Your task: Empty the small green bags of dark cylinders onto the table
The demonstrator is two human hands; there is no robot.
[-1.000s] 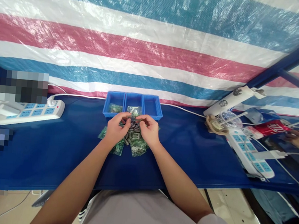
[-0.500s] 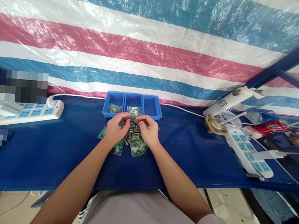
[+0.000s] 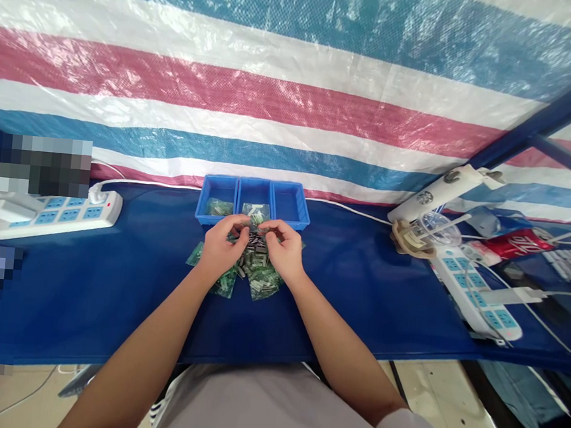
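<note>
My left hand (image 3: 223, 245) and my right hand (image 3: 285, 248) face each other in front of the blue bins, thumbs and fingertips pinched. Between the fingertips is a small clear plastic bag (image 3: 256, 211), which overlaps the front of the middle blue bin (image 3: 255, 186). Its contents are too small to make out. Below the hands lies a pile of small metal pieces (image 3: 256, 259), flanked by green-tinted plastic bags (image 3: 264, 284) with similar pieces. Another such bag (image 3: 219, 207) rests inside the left blue bin (image 3: 219, 181).
The right blue bin (image 3: 289, 204) adjoins the middle one. Power strips stand at left (image 3: 78, 214) and right (image 3: 479, 291). Beyond the right strip are a plastic cup (image 3: 438, 231), a white tumbler (image 3: 432, 195) and a red can (image 3: 517, 246). A striped tarp (image 3: 256, 91) hangs behind the table.
Another person's hand at the far right edge has left the view, uncovering white sticks there. My two hands stay almost still, in the same pinch.
</note>
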